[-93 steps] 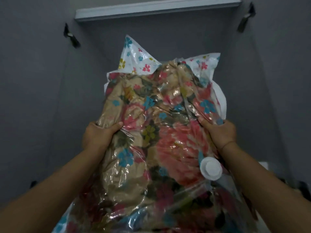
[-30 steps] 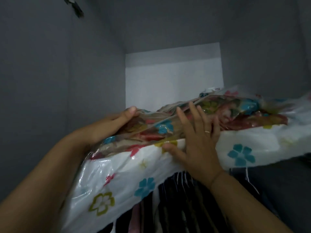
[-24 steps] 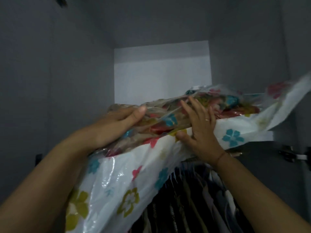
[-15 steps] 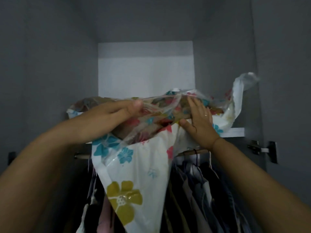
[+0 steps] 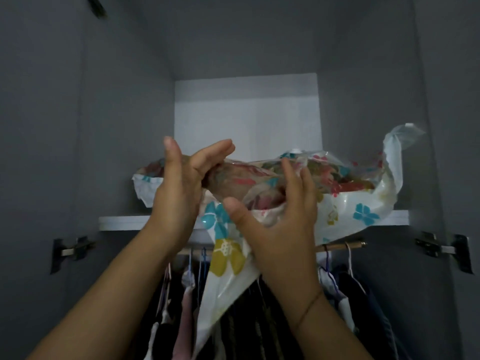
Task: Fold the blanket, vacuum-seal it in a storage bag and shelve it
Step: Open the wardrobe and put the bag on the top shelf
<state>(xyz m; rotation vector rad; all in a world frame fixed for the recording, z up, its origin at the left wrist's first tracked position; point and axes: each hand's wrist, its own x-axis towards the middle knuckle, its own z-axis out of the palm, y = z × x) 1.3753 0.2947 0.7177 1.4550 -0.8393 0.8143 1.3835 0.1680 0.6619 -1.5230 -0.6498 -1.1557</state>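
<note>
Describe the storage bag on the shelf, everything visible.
The storage bag is glossy plastic: clear on top, white with teal, yellow and pink flowers below. The floral blanket shows through, packed flat. It lies crumpled across the wardrobe shelf; its right corner sticks up, and a loose empty end hangs over the shelf edge in front of the clothes rail. A small white part on top may be the valve. The left hand and right hand, fingers straight, press on its front.

**No readable text in view**

Nothing legible is showing anywhere. The storage bag (image 5: 363, 215) is carrying only a printed flower pattern, and the shelf (image 5: 119, 222) edge and the wardrobe walls (image 5: 117, 100) are showing plain surfaces without lettering, labels or numbers.
</note>
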